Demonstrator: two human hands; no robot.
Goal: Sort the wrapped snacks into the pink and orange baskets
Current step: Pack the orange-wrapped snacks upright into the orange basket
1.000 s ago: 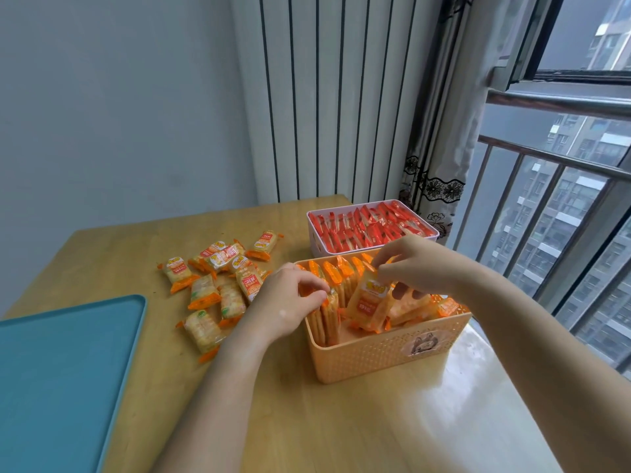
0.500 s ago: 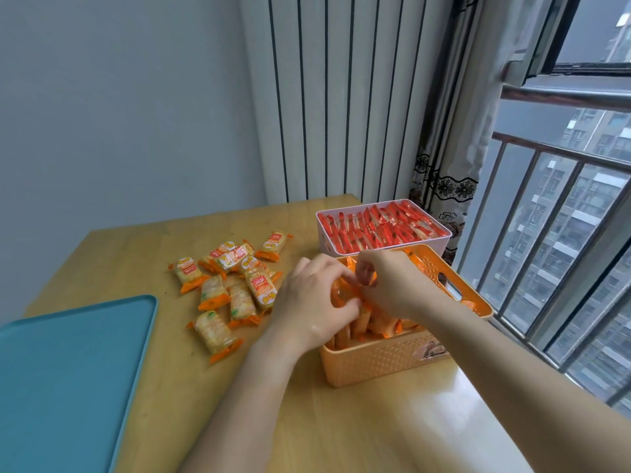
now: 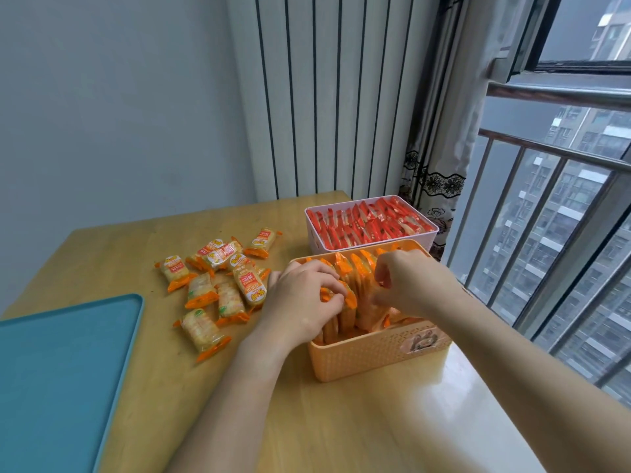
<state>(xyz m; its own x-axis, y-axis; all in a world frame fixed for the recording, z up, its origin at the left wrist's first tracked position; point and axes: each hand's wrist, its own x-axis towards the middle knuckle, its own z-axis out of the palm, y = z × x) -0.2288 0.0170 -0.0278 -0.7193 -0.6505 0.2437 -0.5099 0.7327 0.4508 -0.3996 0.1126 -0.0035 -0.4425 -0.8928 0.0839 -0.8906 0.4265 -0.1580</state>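
Item one, our left hand (image 3: 300,302): fingers curled, pinching the crimped end of one packet among the orange-wrapped snacks (image 3: 355,271) standing on edge in the orange basket (image 3: 368,356); item two, our right hand (image 3: 409,285): just beside the left, fingers bent over and gripping the neighbouring upright packets, as if squaring the row.

Handling, as we judge it: each packet light, the film slick and crinkly, the rice crackers inside brittle; best taken by the flat sealed ends or lightly across the faces, never squeezed; a tight row will resist a new packet, so we part it before sliding one in.

Loose snacks (image 3: 218,278): a scattered heap of the same orange kind on the table, left of the orange basket, none touching it; we count the sorting unfinished.

Pink basket (image 3: 429,238): directly behind the orange one, packed with red-wrapped snacks (image 3: 365,223).

Surface: wooden table (image 3: 341,421), glossy near the window; teal tray (image 3: 61,370) at our near left.

Room: pale wall (image 3: 119,97); white ribbed radiator (image 3: 324,97); patterned curtain (image 3: 440,148); railed window (image 3: 546,148) facing tower blocks.
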